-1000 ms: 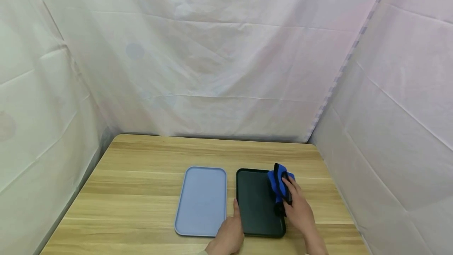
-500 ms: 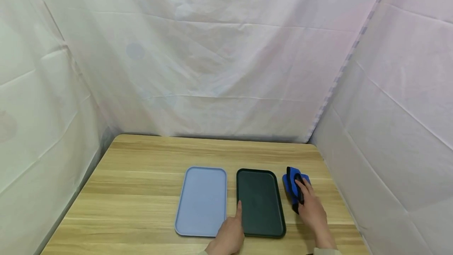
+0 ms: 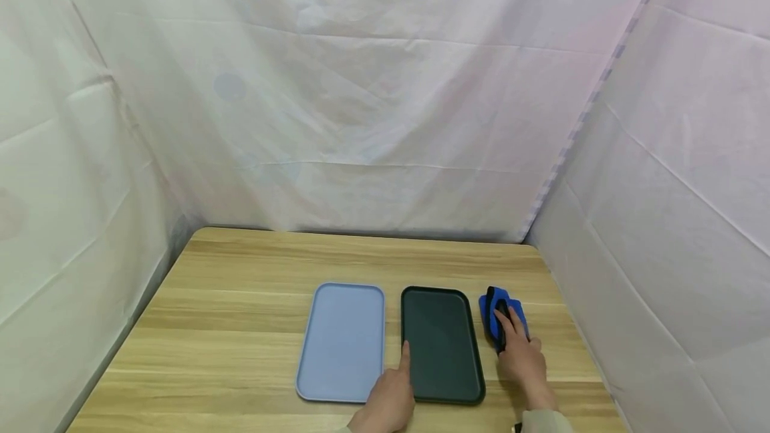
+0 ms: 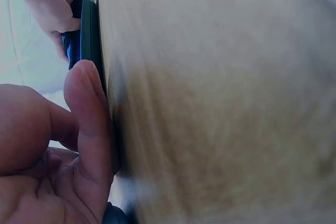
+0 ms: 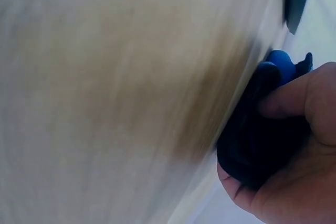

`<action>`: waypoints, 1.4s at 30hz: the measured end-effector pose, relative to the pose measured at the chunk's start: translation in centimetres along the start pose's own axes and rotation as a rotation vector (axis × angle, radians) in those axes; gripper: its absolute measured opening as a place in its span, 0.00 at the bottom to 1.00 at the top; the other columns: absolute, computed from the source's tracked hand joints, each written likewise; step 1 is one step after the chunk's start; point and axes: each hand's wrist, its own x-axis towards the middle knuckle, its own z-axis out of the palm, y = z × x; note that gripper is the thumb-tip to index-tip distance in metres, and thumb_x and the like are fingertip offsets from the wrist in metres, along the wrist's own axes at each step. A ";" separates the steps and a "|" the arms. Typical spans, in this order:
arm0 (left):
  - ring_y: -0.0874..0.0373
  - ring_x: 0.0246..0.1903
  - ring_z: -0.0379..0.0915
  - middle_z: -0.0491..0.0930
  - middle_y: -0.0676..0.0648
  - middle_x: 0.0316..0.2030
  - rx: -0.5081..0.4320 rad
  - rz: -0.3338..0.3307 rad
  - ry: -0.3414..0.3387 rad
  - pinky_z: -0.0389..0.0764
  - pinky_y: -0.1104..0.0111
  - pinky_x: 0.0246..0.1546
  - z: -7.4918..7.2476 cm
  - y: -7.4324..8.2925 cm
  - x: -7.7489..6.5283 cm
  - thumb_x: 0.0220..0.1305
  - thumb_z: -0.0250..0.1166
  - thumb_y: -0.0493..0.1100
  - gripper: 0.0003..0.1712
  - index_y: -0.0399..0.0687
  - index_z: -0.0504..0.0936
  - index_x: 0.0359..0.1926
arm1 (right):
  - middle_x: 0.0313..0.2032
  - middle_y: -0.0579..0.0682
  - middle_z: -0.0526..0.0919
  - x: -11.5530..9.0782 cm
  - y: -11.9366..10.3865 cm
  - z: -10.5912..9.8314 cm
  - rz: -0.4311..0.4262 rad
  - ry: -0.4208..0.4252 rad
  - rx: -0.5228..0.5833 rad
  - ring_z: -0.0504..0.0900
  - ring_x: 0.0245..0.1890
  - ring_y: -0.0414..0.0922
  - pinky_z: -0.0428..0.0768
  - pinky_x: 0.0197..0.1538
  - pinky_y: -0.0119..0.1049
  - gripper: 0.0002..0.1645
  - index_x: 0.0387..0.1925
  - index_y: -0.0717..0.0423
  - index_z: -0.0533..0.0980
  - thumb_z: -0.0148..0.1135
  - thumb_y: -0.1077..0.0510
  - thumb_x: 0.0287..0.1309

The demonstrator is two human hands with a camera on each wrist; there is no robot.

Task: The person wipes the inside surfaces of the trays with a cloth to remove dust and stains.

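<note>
A dark green tray [image 3: 443, 353] lies on the table, and my left hand [image 3: 388, 397] is at its left edge with the index finger stretched along the rim. In the left wrist view, the left fingers [image 4: 88, 108] sit against the side of the green tray [image 4: 91, 32]. To the right of the tray is a folded blue cloth item with black edging [image 3: 494, 301]; its exact kind is not clear. My right hand [image 3: 523, 356] grips it. Seen in the right wrist view, the thumb presses the black part [image 5: 252, 140] and the other fingers curl underneath.
A light blue tray [image 3: 341, 346] lies left of the green one, with a narrow gap between them. The wooden table [image 3: 228, 326] has white cloth hangings [image 3: 361, 119] behind it and on both sides.
My right hand has carried the blue cloth item from over the green tray's right side to the table on the right, then shifted its grip slightly. Left hand and both trays stay put.
</note>
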 end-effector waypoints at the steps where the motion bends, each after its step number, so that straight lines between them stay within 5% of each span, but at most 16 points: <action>1: 0.61 0.09 0.58 0.67 0.51 0.11 0.001 0.000 0.002 0.61 0.68 0.11 0.0 0.0 0.0 0.68 0.58 0.29 0.44 0.37 0.51 0.81 | 0.83 0.58 0.43 0.0 -0.1 0.0 0.002 -0.001 -0.005 0.69 0.48 0.76 0.72 0.28 0.48 0.52 0.81 0.45 0.54 0.55 0.72 0.57; 22: 0.62 0.09 0.58 0.67 0.52 0.10 0.008 0.015 0.002 0.62 0.69 0.11 0.2 -0.7 0.3 0.65 0.59 0.27 0.47 0.37 0.50 0.82 | 0.83 0.60 0.37 0.6 0.3 0.5 0.025 -0.057 0.007 0.67 0.50 0.79 0.74 0.33 0.54 0.50 0.82 0.46 0.49 0.51 0.69 0.61; 30: 0.58 0.11 0.62 0.69 0.49 0.12 -0.028 -0.063 -0.020 0.65 0.65 0.13 0.2 -0.5 0.3 0.63 0.61 0.26 0.48 0.39 0.53 0.81 | 0.82 0.63 0.38 0.1 1.2 0.8 -0.021 -0.072 0.018 0.57 0.67 0.85 0.73 0.51 0.76 0.48 0.82 0.46 0.49 0.55 0.64 0.66; 36: 0.58 0.10 0.63 0.70 0.49 0.12 -0.044 -0.063 -0.032 0.65 0.65 0.13 0.1 -0.6 0.1 0.64 0.61 0.27 0.48 0.40 0.53 0.82 | 0.82 0.64 0.36 -0.6 1.3 0.5 -0.007 -0.094 0.082 0.58 0.67 0.82 0.73 0.54 0.71 0.51 0.83 0.45 0.48 0.60 0.60 0.64; 42: 0.60 0.09 0.59 0.70 0.51 0.12 -0.104 -0.022 -0.054 0.64 0.66 0.12 -1.0 -0.5 -0.3 0.73 0.57 0.35 0.42 0.40 0.50 0.82 | 0.82 0.65 0.39 -1.3 0.6 -0.9 0.005 -0.107 0.122 0.69 0.55 0.72 0.75 0.53 0.65 0.55 0.83 0.47 0.49 0.66 0.53 0.62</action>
